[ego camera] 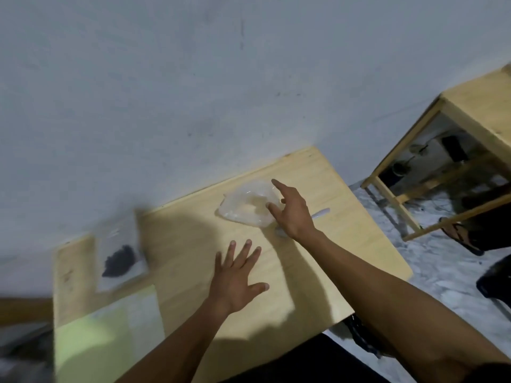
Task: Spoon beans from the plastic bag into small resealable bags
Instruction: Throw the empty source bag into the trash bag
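- Plastic bag [249,204]: clear, crumpled, pale contents inside, lying on the far middle of the wooden surface [345,244], near the wall. Mouth direction cannot be told through the blur.
- Right hand [290,210]: reaching over the bag's right edge, fingers spread and straight, grip wide, holding nothing. Touching the plastic or just above it — cannot tell. Likely positioned to take hold of or open the bag.
- Spoon [320,212]: pale, plastic-looking, lying on the surface just beside the bag, partly hidden under the right hand. Not picked up; placed within easy reach of that hand.
- Left hand [237,277]: fingers splayed, grip wide, empty, low over the near middle of the surface. Probably bracing or ready to steady things.
- Small resealable bag [121,258]: at the left, well apart from the plastic bag, flat, with a dark mass inside — judged an already filled portion set aside. Blurred.
- Pale green sheet [91,341]: near left corner of the surface; purpose unclear.
- Second wooden table [475,100]: right, apart, on a mottled floor.
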Action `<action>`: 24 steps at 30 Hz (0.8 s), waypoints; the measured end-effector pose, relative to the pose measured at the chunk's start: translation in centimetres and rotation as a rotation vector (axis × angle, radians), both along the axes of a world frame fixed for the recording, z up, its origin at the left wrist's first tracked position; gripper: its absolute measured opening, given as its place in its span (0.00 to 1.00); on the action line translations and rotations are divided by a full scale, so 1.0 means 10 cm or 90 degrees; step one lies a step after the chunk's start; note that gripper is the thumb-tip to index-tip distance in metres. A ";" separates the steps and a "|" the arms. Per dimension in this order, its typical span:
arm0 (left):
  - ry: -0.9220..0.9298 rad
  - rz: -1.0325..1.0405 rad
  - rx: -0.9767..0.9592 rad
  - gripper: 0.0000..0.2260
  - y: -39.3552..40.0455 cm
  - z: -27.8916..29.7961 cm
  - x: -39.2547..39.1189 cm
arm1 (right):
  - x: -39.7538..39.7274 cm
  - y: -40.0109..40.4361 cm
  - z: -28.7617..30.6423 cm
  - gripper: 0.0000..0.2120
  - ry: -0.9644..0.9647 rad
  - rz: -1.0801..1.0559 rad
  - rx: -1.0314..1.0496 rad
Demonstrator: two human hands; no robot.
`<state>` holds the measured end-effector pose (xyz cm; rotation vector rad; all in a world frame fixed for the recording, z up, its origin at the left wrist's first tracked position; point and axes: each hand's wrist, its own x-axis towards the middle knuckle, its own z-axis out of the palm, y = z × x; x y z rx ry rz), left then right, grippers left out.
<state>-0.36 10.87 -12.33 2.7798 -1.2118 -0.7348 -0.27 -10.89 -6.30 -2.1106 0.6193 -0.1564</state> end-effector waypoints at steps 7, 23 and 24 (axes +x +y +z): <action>0.015 0.009 0.005 0.38 -0.01 0.02 -0.04 | 0.07 -0.04 -0.04 0.12 -0.006 -0.129 0.036; -0.095 -0.287 -0.128 0.25 -1.00 -0.10 -0.42 | -2.09 -1.00 0.02 0.10 -0.169 -0.748 0.122; -0.090 -0.298 -0.118 0.26 -1.09 -0.13 -0.42 | -2.27 -1.05 -0.03 0.10 -0.171 -0.800 0.122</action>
